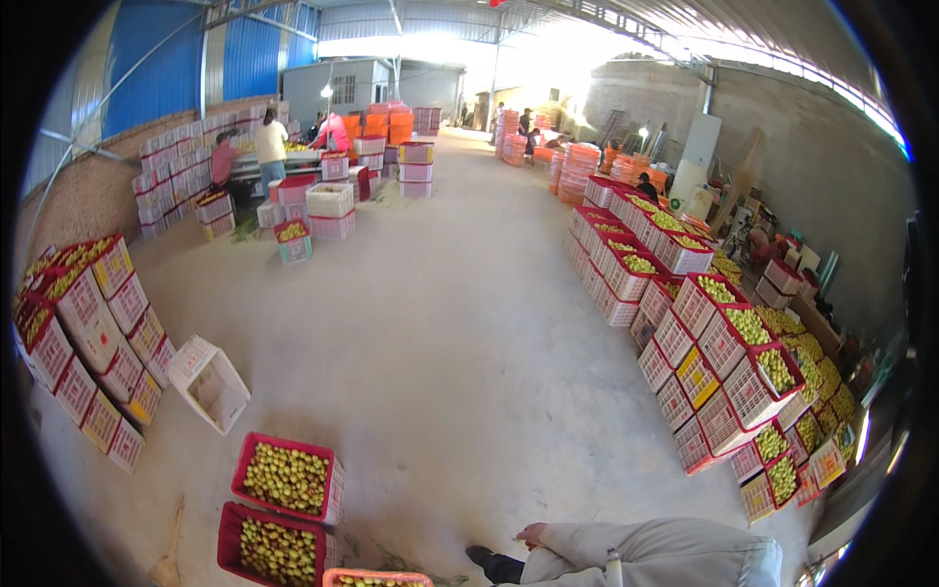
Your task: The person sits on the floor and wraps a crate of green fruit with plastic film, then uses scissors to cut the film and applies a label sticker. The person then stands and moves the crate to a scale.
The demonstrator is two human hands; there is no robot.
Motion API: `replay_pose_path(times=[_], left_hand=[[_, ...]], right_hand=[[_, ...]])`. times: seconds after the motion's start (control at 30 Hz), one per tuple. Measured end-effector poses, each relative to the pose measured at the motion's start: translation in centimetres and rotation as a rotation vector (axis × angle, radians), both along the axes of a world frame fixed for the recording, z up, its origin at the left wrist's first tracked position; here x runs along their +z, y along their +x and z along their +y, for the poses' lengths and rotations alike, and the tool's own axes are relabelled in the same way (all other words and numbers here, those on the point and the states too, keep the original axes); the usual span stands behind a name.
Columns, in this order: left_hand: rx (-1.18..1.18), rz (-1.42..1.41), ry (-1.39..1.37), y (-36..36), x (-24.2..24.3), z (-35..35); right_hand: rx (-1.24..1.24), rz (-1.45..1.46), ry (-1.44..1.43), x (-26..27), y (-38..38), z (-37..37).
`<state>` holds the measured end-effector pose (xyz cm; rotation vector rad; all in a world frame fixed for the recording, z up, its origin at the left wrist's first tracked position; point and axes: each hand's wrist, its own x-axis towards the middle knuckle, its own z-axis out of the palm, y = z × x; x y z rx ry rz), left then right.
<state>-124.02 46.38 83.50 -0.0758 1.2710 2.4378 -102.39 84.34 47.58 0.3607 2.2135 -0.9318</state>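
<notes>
My right hand (532, 536) is at the bottom, below a light grey sleeve (660, 547). Its fingers look partly curled, and I cannot tell whether anything is in them. My left hand is out of view. A dark shoe (480, 555) shows beside the right hand. Left of it, two red-lined plastic crates (334, 488) (229, 539) of small green and brown fruits (286, 477), which look like jujubes, stand on the floor. An orange-rimmed crate (378, 573) of fruit is cut off by the bottom edge. A thin white stick (613, 569), perhaps a cigarette, crosses the sleeve.
Stacked fruit crates stand at left (95, 352) and right (704, 396). A white crate (209, 385) lies tipped over, beyond a broom (167, 561). People (271, 147) work at a sorting table (293, 155) at the back left; others are near orange crates (579, 169). Concrete floor (455, 330) runs between.
</notes>
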Motion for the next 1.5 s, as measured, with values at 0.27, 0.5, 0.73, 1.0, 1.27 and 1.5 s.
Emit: replay_pose_path(times=[0.27, 0.5, 0.73, 1.0, 1.27, 1.5], left_hand=[[-0.110, 0.146, -0.035, 0.3, 5.9, 2.3], [-0.129, 0.167, -0.048, 0.8, 7.5, 1.9], [-0.127, 0.159, -0.052, 1.1, 7.6, 1.3], [-0.118, 0.129, -0.046, 1.8, 7.0, 0.5], [-0.117, 0.101, -0.053, 2.5, 6.0, 0.4], [-0.112, 0.071, -0.046, 2.9, 5.9, 0.6]], right_hand=[[-0.472, -0.260, -0.007, 5.8, 0.9, -1.1], [-0.489, -0.346, -0.124, 5.7, 1.3, -0.5], [-0.563, -0.284, -0.123, 6.5, 1.2, -1.4], [-0.486, -0.276, -0.061, 9.1, 2.1, -2.1], [-0.255, -0.199, 0.094, 6.7, 2.4, -1.3], [-0.019, -0.128, 0.132, 5.5, 2.8, -0.6]])
